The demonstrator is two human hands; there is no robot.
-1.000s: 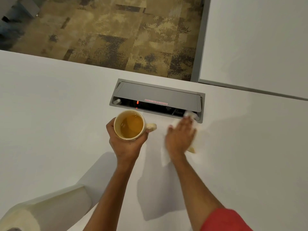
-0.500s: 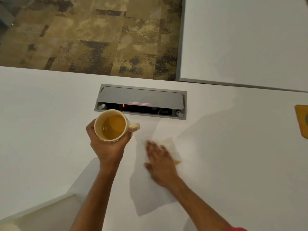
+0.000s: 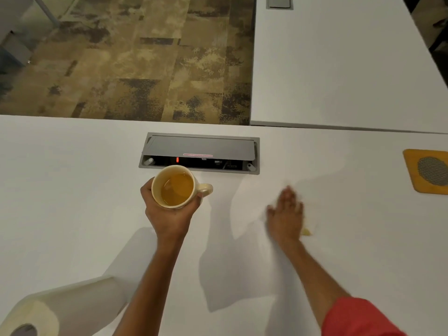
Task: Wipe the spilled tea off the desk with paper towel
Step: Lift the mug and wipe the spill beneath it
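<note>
My left hand (image 3: 169,217) holds a cream mug (image 3: 175,186) of amber tea just above the white desk (image 3: 60,202), in front of the grey socket box. My right hand (image 3: 286,217), blurred by motion, lies flat with fingers spread on a white paper towel (image 3: 308,229) pressed to the desk, right of the mug. The towel is almost the desk's colour; a tea-stained yellow corner (image 3: 306,231) shows at the hand's right edge. Most of the sheet is hidden under the palm.
A grey socket box (image 3: 200,152) with a red light is set into the desk behind the mug. A paper towel roll (image 3: 48,311) lies at the front left. A yellow coaster (image 3: 428,173) sits at the right edge. A second white desk (image 3: 339,69) adjoins behind; carpet lies beyond.
My right hand has slid the towel across the desk, first toward me, then to the right away from the mug. The view has shifted, so the coaster and roll show more.
</note>
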